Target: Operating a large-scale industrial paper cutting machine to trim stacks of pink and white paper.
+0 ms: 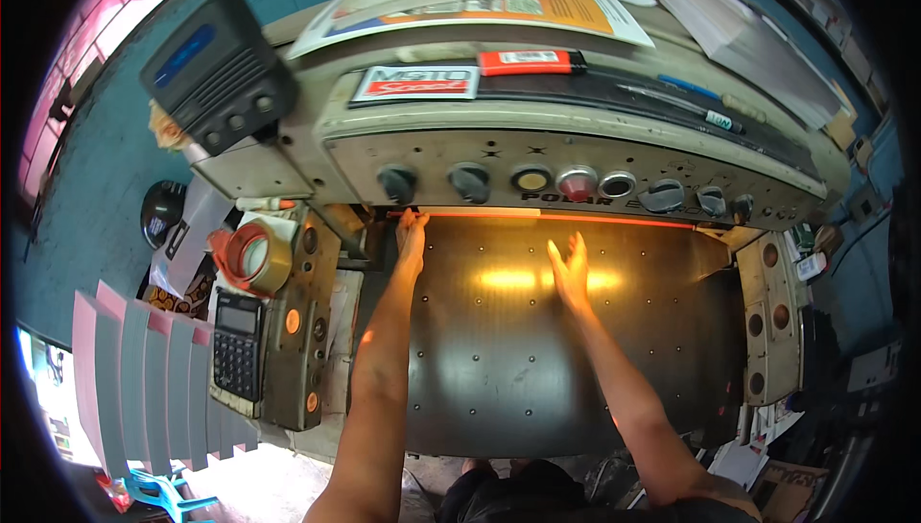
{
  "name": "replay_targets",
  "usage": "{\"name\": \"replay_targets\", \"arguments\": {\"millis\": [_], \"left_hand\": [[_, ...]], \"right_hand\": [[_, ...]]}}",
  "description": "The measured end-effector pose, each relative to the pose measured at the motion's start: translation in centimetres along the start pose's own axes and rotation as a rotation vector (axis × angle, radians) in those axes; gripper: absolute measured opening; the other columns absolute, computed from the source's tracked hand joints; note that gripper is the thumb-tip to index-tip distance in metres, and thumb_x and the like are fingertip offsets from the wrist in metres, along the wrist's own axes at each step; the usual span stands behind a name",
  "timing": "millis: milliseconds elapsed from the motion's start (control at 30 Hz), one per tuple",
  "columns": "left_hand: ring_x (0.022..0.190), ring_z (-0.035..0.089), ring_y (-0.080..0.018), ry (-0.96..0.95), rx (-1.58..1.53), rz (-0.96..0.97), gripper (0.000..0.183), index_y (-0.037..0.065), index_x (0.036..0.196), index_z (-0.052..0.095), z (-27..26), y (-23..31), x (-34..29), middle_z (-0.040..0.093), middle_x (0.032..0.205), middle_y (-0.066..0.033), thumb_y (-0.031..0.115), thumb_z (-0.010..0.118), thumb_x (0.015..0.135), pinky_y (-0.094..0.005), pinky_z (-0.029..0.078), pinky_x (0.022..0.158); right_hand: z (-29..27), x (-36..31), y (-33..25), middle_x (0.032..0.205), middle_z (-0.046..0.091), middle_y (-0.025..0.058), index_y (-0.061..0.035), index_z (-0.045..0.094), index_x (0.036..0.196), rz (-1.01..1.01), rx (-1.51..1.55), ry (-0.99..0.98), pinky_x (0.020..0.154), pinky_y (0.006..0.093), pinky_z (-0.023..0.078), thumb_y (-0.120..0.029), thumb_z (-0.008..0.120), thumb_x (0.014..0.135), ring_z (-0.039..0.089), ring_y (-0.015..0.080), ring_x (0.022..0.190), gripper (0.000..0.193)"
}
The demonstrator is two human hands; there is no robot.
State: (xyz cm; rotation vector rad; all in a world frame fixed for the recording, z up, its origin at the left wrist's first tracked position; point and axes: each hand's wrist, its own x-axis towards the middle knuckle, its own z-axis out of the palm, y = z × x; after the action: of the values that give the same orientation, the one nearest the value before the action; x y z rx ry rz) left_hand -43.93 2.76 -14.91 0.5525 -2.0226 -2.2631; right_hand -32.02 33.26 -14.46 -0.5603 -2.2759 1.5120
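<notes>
Your left hand (413, 235) reaches to the back left corner of the steel table (499, 369), fingers extended at the glowing slot (537, 218) under the control panel (576, 173); nothing gripped. Your right hand (572, 273) hovers flat over the table's middle, fingers spread, empty. Tape rolls (254, 256) and a calculator (236, 343) sit left of the table.
</notes>
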Motion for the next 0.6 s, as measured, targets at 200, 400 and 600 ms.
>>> {"name": "replay_targets", "arguments": {"millis": [200,400,600], "left_hand": [[0.13,0.051,-0.032,0.092,0.294,-0.02,0.05,0.006,0.133,0.055,2.0,0.9,1.1,0.057,0.139,-0.0166,0.033,0.058,0.091,-0.0426,0.041,0.104],[0.127,0.052,-0.0381,0.186,0.503,0.097,0.043,0.007,0.124,0.062,2.8,0.4,3.6,0.056,0.138,-0.0193,0.034,0.056,0.091,-0.0462,0.044,0.1],[0.106,0.064,-0.0427,0.164,0.593,0.173,0.047,0.008,0.116,0.066,2.4,-0.6,-0.1,0.07,0.107,-0.023,0.042,0.07,0.084,-0.0481,0.05,0.09]], "right_hand": [[5.9,7.3,-1.7,0.128,0.061,0.0248,-0.0022,0.061,0.123,0.016,-0.032,-0.179,0.1,0.0474,0.045,-0.039,0.064,0.09,0.055,0.0428,0.121,0.049],[9.0,9.4,0.3,0.132,0.058,0.0247,-0.0022,0.055,0.129,-0.058,-0.367,-0.156,0.102,0.0513,0.043,-0.038,0.058,0.091,0.051,0.0444,0.125,0.052],[7.1,9.1,0.2,0.118,0.065,0.0252,-0.0036,0.063,0.12,0.03,-0.282,0.033,0.092,0.0526,0.049,-0.041,0.063,0.086,0.061,0.0472,0.108,0.05]]}}
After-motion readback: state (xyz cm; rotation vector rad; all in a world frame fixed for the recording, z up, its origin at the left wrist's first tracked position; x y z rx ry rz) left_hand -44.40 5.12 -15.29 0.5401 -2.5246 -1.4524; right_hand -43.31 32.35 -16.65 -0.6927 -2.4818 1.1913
